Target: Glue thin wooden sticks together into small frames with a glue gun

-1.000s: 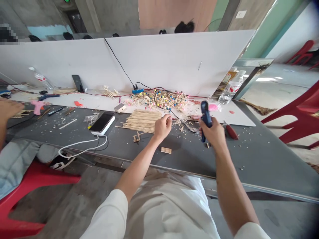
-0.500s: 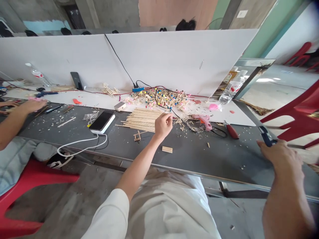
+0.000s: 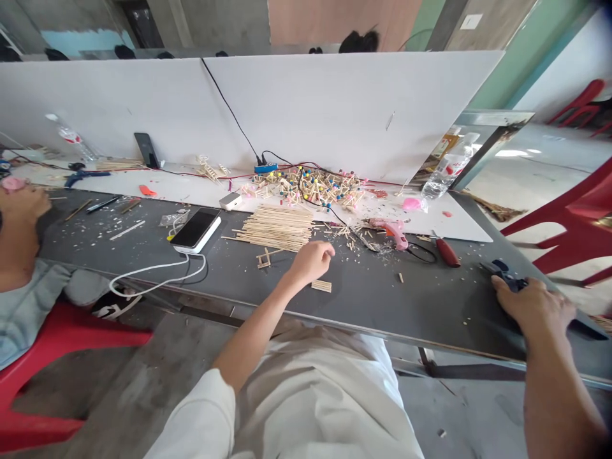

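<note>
My left hand (image 3: pixel 312 262) is closed, its fingertips pinched together; whatever they may hold is too small to make out. It hovers over the table just above a short row of cut sticks (image 3: pixel 321 286). Behind it lies a wide pile of long thin wooden sticks (image 3: pixel 275 227), and left of it a small stick frame (image 3: pixel 263 258). At the table's right end, my right hand (image 3: pixel 538 306) is wrapped over a dark plier-like hand tool (image 3: pixel 507 278), low on the tabletop. The hand covers the tool's middle.
A heap of short sticks with coloured balls (image 3: pixel 310 186) lies at the back. A pink glue gun (image 3: pixel 394 233) and a red-handled tool (image 3: pixel 447 252) lie to the right. A phone (image 3: pixel 196 229) on a white block trails a cable. Another person's hand (image 3: pixel 21 204) works at far left.
My left hand has come down and slightly toward me. My right hand has lowered the dark tool, which now lies flatter against the table. The other person's hand moved left.
</note>
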Demonstrator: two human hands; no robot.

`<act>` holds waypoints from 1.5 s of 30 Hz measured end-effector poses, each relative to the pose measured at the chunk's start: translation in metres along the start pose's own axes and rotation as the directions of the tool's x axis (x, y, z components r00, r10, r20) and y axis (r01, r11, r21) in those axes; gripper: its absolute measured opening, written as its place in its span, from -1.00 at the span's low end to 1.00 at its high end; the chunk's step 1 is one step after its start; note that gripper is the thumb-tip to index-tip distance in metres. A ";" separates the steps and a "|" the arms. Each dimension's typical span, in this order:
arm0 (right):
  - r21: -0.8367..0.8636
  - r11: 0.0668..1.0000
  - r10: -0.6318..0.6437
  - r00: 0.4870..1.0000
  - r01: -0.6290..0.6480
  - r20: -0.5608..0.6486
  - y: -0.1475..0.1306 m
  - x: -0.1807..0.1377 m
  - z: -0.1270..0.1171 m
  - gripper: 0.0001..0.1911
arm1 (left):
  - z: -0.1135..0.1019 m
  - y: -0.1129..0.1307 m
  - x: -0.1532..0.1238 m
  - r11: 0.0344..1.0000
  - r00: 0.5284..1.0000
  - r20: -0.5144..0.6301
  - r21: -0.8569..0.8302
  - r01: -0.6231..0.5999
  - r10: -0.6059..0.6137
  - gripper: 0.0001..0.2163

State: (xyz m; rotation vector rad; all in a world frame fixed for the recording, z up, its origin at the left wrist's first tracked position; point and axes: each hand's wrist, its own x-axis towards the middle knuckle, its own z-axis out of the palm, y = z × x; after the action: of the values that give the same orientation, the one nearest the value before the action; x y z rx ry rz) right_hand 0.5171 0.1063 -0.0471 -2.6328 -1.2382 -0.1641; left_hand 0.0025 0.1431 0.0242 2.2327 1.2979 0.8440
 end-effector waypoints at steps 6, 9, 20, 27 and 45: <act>0.257 0.964 -0.012 0.972 0.073 -0.233 -0.062 -0.019 -0.037 -0.27 | -0.006 -0.019 -0.056 0.994 0.997 0.039 -0.083 0.065 -0.062 -0.89; 0.483 0.851 -0.144 0.976 0.207 -0.164 -0.124 -0.022 -0.060 -0.52 | -0.002 -0.023 -0.060 0.993 0.996 0.048 -0.087 0.076 -0.072 -0.88; 0.430 0.864 -0.268 0.962 0.263 -0.050 -0.243 -0.030 -0.028 -0.65 | -0.001 -0.011 -0.061 0.999 0.994 0.100 0.025 0.034 -0.036 -0.83; 0.454 0.865 -0.217 0.975 0.212 -0.041 -0.232 -0.032 -0.006 -0.64 | 0.003 -0.017 -0.062 1.000 0.998 0.053 -0.008 0.024 -0.024 -0.84; 0.784 0.602 -0.124 0.987 0.153 -0.097 -0.235 -0.032 -0.018 -0.74 | -0.017 -0.005 0.060 0.946 0.940 -0.336 -0.319 -0.061 -0.052 -0.56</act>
State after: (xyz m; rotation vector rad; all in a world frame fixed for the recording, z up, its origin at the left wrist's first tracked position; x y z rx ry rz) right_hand 0.3156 0.2226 0.0009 -1.7418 -1.1374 0.2709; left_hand 0.0103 0.1987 0.0508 1.8846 1.1896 1.3867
